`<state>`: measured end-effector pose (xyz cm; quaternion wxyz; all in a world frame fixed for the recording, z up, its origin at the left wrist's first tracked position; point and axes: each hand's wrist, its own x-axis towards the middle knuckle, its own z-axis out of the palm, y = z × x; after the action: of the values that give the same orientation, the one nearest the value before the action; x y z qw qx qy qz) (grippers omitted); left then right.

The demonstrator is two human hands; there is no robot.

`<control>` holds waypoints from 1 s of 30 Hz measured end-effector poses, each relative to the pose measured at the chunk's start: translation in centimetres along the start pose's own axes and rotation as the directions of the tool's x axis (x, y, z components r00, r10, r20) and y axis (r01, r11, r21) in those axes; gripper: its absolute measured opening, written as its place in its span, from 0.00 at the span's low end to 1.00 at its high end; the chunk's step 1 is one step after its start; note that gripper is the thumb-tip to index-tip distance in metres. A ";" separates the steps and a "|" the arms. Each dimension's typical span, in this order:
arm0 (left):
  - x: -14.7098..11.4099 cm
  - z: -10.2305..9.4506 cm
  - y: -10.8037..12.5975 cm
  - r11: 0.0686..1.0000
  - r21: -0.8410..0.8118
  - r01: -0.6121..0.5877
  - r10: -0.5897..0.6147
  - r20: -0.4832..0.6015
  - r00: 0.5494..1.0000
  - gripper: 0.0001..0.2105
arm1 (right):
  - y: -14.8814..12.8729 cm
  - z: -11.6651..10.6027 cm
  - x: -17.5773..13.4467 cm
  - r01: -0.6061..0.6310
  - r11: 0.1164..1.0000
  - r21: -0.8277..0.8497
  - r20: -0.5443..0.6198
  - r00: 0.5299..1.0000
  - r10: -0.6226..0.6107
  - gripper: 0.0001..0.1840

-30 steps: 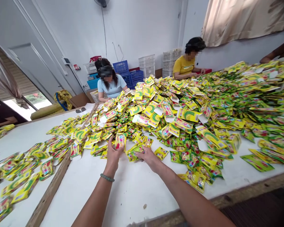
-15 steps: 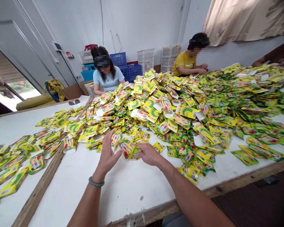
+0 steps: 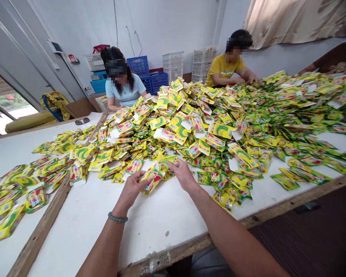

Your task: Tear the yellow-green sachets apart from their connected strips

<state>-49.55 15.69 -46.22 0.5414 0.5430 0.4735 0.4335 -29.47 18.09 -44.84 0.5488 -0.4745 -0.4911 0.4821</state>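
In the head view, the left hand [image 3: 130, 188] pinches a yellow box [image 3: 152, 182] just above the white table [image 3: 148, 227], fingers partly covering its near end. The right hand [image 3: 184, 176] grips a green packet [image 3: 167, 163] between thumb and fingers, its far end hard to separate from the heap [image 3: 178, 129] behind. Across, the blue-shirted person's [image 3: 127, 90] hands are mostly hidden; a dark sleeve [image 3: 338, 55] is cut off at right.
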 end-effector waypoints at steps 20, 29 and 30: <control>-0.5 1.1 0.4 0.999 -0.033 0.035 -0.032 0.102 0.994 0.16 | -0.7 -1.2 -0.4 0.115 0.826 -0.551 0.193 0.981 -0.008 0.15; -0.4 2.1 0.5 0.951 -0.282 0.125 -0.121 0.030 0.992 0.21 | 0.0 0.7 -0.9 0.199 0.782 -0.590 0.085 0.979 -0.185 0.15; -0.4 2.2 0.6 0.941 -0.316 0.124 -0.120 0.029 0.992 0.21 | 0.1 0.8 -0.9 0.222 0.774 -0.593 0.081 0.973 -0.217 0.15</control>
<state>-47.46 14.98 -45.70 0.6495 0.4208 0.4279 0.4668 -30.28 17.27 -44.92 0.4216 -0.5607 -0.6720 0.2372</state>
